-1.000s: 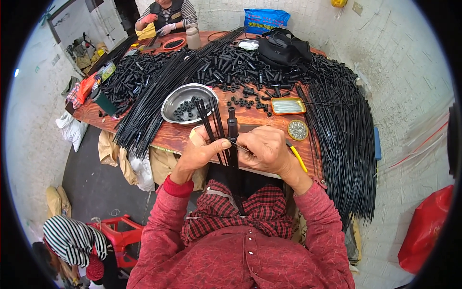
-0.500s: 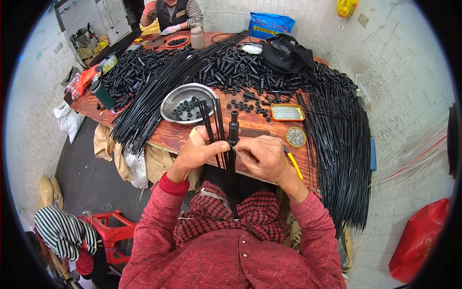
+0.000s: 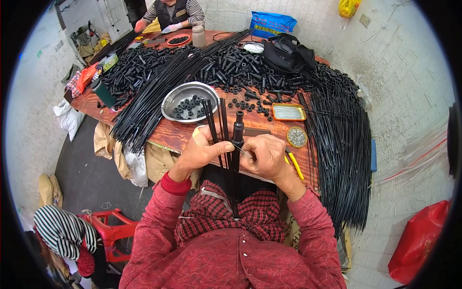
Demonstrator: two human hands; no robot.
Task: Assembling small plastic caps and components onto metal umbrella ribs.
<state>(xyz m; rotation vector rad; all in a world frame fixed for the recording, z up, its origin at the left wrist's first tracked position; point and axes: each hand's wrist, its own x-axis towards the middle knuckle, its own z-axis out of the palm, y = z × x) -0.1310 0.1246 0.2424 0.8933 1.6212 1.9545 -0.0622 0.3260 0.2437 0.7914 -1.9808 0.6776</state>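
Observation:
My left hand (image 3: pixel 204 150) is closed around several thin black rods (image 3: pixel 210 118) and the lower part of an upright black stepped tube (image 3: pixel 238 127). Its thumb presses against the tube. At the tube's right side, my right hand (image 3: pixel 267 155) has thumb and forefinger pinched on a thin light wire (image 3: pixel 245 152), which reaches to the tube by the left thumb. Below my hands, the rods run down to my lap on the checked cloth (image 3: pixel 255 212). The right hand's other fingers curl inward.
A metal bowl (image 3: pixel 167 114) with black rings stands beyond my left hand. Yellow-handled pliers (image 3: pixel 294 166), a round dish (image 3: pixel 297 137) of small metal pieces and a yellow tray (image 3: pixel 288 119) of pins lie to the right. Long rod bundles (image 3: pixel 339 164) hang over the edge. Another person (image 3: pixel 173 14) sits opposite.
The tube's top has shifted slightly right in the picture. My right fingers have turned a little, and the wire shows more clearly. Across the table, the person's raised hand has come down.

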